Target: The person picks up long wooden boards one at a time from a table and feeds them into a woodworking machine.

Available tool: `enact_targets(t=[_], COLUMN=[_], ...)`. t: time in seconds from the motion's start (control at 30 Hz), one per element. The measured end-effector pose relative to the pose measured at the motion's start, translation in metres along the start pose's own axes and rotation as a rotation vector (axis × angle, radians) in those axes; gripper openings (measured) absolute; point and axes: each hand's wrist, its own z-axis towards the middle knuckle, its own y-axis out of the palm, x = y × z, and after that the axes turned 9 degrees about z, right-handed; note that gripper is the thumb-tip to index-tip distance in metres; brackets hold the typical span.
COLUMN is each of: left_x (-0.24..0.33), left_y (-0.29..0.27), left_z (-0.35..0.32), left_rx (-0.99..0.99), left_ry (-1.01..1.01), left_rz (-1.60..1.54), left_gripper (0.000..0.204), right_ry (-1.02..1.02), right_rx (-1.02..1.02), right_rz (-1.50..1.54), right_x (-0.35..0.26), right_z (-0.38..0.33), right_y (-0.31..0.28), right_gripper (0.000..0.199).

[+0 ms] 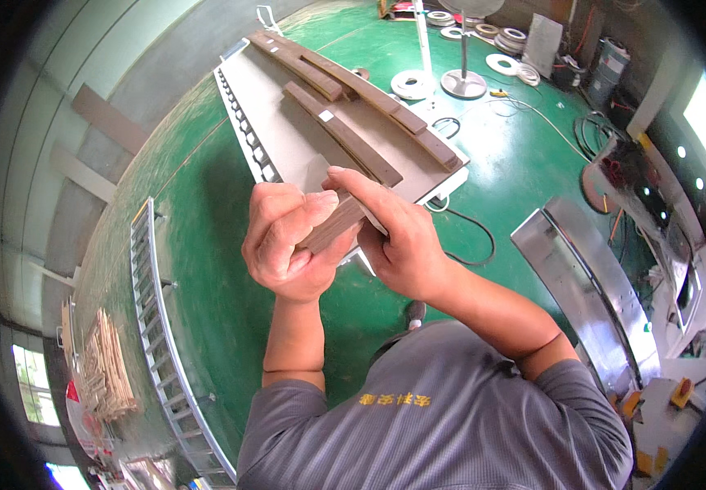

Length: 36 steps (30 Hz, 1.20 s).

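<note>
matt wood grain on your held piece (333, 225), wood-look boards (402, 118) lying smooth by the right edge of your tabletop (257, 106), itself matt, glossy floor (524, 151) shining below, your shirt (451, 425) ribbed cloth, metal casing (561, 257) gleaming

A single head-worn camera (the left one of a side-by-side pair) looks down and forward over the wearer's own chest. The grey shirt (451, 408) fills the lower middle, close to the lens, and the left hand (288, 241) and right hand (406, 237) sit near, about mid-frame. Beyond them the table (259, 102) stretches away toward the top, farther off. The fisheye lens takes in a wide sweep, bending the wall (161, 69) and floor (206, 204) toward a dark round rim.
</note>
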Motion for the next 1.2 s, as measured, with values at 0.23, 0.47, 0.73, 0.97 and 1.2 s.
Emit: enact_targets(t=[0.23, 0.47, 0.73, 0.97, 1.2], left_x=[0.013, 0.022, 0.026, 0.039, 0.015], left_y=[0.028, 0.042, 0.053, 0.056, 0.093], left_z=[-0.021, -0.024, -0.035, -0.016, -0.046], left_rx=[-0.045, 0.004, -0.080, -0.475, -0.208], left_ry=[0.013, -0.010, -0.008, -0.095, -0.527], left_rz=[-0.007, -0.068, -0.088, -0.282, -1.391], left_gripper=[0.033, 0.033, 0.033, 0.052, 0.046], right_ry=[0.321, 0.135, 0.376, 0.438, 0.553], right_rx=[0.022, 0.017, -0.029, 0.175, 0.211], right_rz=[-0.050, -0.028, -0.083, 0.273, 0.542], right_x=[-0.018, 0.007, -0.015, -0.012, -0.029], right_z=[-0.004, -0.032, -0.023, -0.032, -0.079], right_y=[-0.022, -0.037, -0.050, -0.060, -0.101], right_gripper=[0.063, 0.064, 0.064, 0.074, 0.081])
